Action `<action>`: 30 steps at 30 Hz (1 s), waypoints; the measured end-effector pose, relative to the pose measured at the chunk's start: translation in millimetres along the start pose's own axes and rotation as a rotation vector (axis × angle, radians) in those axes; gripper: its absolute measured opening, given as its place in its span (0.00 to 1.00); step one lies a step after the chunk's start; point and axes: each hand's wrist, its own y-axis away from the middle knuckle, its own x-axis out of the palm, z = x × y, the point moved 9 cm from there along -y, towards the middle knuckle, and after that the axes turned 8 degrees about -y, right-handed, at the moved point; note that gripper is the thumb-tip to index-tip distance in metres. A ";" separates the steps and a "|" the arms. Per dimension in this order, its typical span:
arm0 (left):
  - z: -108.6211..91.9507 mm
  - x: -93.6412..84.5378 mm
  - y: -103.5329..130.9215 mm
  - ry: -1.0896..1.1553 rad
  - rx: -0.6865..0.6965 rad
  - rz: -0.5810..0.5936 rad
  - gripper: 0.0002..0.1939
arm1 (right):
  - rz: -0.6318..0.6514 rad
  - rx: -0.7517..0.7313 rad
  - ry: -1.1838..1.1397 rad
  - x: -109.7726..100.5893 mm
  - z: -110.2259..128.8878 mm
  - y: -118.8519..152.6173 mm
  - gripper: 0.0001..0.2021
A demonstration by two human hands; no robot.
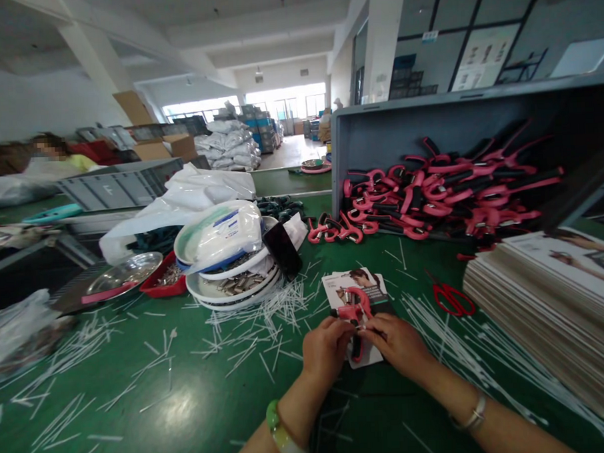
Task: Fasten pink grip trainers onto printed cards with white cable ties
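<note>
- Through my head view, the fingers of my left hand [325, 351] and right hand [400, 348] meet, thumb against forefinger on each, pinching what looks like a thin white tie [365, 319]; the fingertips hide most of it.
- Directly under those fingers lies the pink-and-black hand tool [362, 297], its curved pink end beyond them toward the surface's far edge, its black handle running back toward the near edge.
- The tool rests on a printed card [335, 287], flat on the green surface [165, 419].
- Loose white ties are strewn on both sides of my hands.
- Red scissors [453, 301] lie to the right, just beside a tall stack of cards [541, 323] at the surface's right edge.
- Left of the card, stacked white bowls [220, 300] hold small metal parts [239, 282], with a plastic bag [235, 229] on top; a dark phone [281, 249] leans against them.
- Toward the left edge, a red tray [159, 291] holds small pieces, and a shiny metal dish [143, 263] sits next to it.
- Toward the far right corner, a grey bin [368, 143] opens my way, heaped with similar pink-and-black tools [435, 194]; some lie outside its mouth.
</note>
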 end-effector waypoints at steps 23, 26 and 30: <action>-6.4 6.2 -2.5 0.277 0.127 0.036 0.10 | 0.409 -0.027 -0.023 16.3 -2.5 -19.0 0.10; -1.3 7.9 -3.4 0.396 0.031 0.065 0.08 | 0.419 0.016 0.048 19.9 -5.3 -22.5 0.10; -1.7 7.9 -4.9 0.462 -0.007 0.059 0.06 | 0.258 0.048 0.018 14.3 -6.5 -19.9 0.09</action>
